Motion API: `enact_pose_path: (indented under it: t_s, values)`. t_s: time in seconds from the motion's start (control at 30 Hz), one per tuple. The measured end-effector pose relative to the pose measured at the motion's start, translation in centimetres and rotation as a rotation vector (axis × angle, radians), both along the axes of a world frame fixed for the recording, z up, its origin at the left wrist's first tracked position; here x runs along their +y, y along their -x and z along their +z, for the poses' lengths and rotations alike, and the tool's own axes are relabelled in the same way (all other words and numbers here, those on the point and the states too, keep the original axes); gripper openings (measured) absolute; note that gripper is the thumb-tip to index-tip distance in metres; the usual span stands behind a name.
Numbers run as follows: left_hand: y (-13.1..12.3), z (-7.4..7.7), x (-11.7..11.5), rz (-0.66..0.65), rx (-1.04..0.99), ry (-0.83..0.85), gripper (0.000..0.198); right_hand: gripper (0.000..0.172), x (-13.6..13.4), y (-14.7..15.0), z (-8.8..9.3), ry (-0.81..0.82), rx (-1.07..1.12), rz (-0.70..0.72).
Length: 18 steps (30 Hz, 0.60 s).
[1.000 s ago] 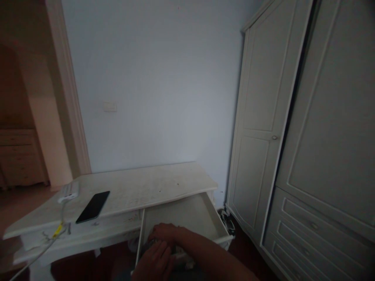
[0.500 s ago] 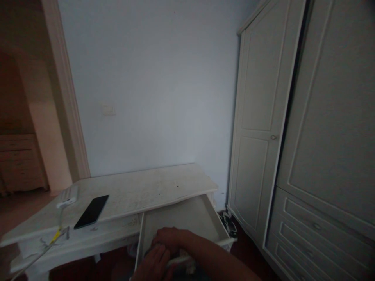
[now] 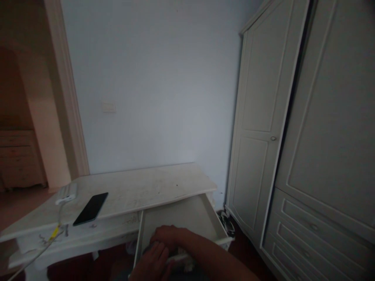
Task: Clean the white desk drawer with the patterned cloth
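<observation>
A white drawer (image 3: 202, 214) is pulled far out of the white desk (image 3: 164, 177). My right hand (image 3: 167, 236) reaches across from the right over the drawer's front left part, its fingers curled downward. Just below it and touching it, my left hand (image 3: 152, 258) has its fingers bent and pressed together. Between the hands a small bit of something dark grey (image 3: 149, 247) shows, too little to name. The fingertips of both hands are hidden, so what they grip cannot be made out.
On the desk's left lie a black tablet or large phone (image 3: 91, 208) and a white power strip (image 3: 66, 193) with a cable hanging over the front edge. A wardrobe (image 3: 254, 148) stands at right. Shoes (image 3: 226, 223) sit on the floor between desk and wardrobe.
The view has shifted very slightly. Both hands stay together at the drawer's front left, moved a touch to the left, with the drawer still pulled out.
</observation>
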<state>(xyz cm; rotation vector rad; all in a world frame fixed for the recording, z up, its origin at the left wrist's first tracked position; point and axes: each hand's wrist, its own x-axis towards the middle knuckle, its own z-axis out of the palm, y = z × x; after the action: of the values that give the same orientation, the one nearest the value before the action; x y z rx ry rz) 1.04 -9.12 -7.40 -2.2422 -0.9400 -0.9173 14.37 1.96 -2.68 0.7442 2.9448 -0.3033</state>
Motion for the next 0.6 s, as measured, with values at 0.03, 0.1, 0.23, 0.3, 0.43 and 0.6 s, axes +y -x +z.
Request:
enact_pose_path:
  t_s: [0.03, 0.1, 0.23, 0.3, 0.43, 0.6]
  values:
    - [0.01, 0.22, -0.09, -0.001, 0.004, 0.007, 0.012, 0.034, -0.02, 0.00, 0.02, -0.019, -0.025, 0.005]
    - [0.02, 0.42, -0.18, 0.001, 0.006, -0.002, 0.015, 0.037, -0.05, 0.01, 0.08, -0.044, -0.044, 0.008]
    - [-0.04, 0.16, -0.09, 0.007, 0.003, -0.040, 0.016, 0.042, 0.07, 0.07, -0.04, -0.027, -0.053, 0.003]
    - [-0.08, 0.03, -0.03, 0.013, -0.006, -0.074, 0.018, 0.038, 0.12, 0.10, -0.11, -0.016, -0.077, 0.016]
    - [-0.17, -0.06, -0.02, 0.015, 0.000, -0.096, 0.020, 0.038, -0.05, 0.06, 0.13, -0.018, -0.078, 0.002]
    - [-0.28, -0.11, 0.00, 0.028, -0.016, -0.113, 0.019, 0.040, -0.48, 0.16, 0.64, -0.044, -0.061, -0.016]
